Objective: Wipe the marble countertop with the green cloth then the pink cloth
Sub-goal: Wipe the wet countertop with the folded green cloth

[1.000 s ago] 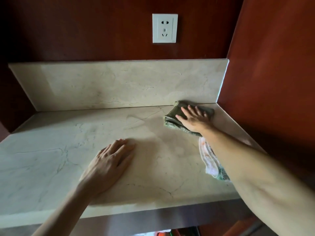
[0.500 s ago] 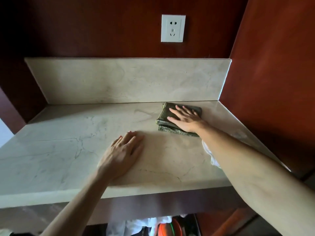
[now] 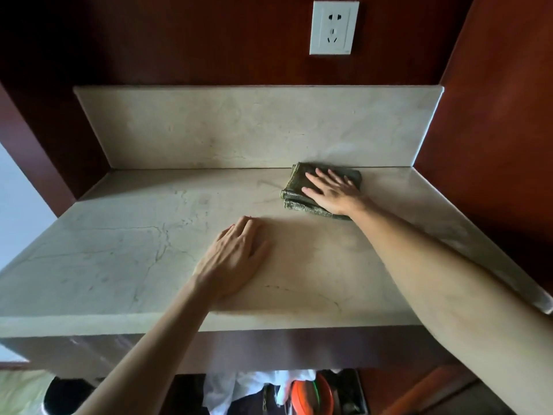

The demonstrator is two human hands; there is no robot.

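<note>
A folded dark green cloth (image 3: 294, 184) lies on the beige marble countertop (image 3: 119, 250), close to the backsplash and right of centre. My right hand (image 3: 332, 193) presses flat on the cloth, fingers spread and pointing left. My left hand (image 3: 233, 256) rests palm down on the bare marble near the middle, holding nothing. No pink cloth shows in this frame; my right forearm covers the right part of the counter.
A marble backsplash (image 3: 239, 127) rises behind the counter, and a dark red wall (image 3: 493, 130) closes off the right side. A white wall socket (image 3: 333, 26) sits above. Below the front edge are white fabric (image 3: 257, 387) and an orange object (image 3: 311, 396).
My right hand has slid the green cloth leftward along the back of the counter. The pink cloth seen under my forearm has gone out of sight. My left hand stays flat.
</note>
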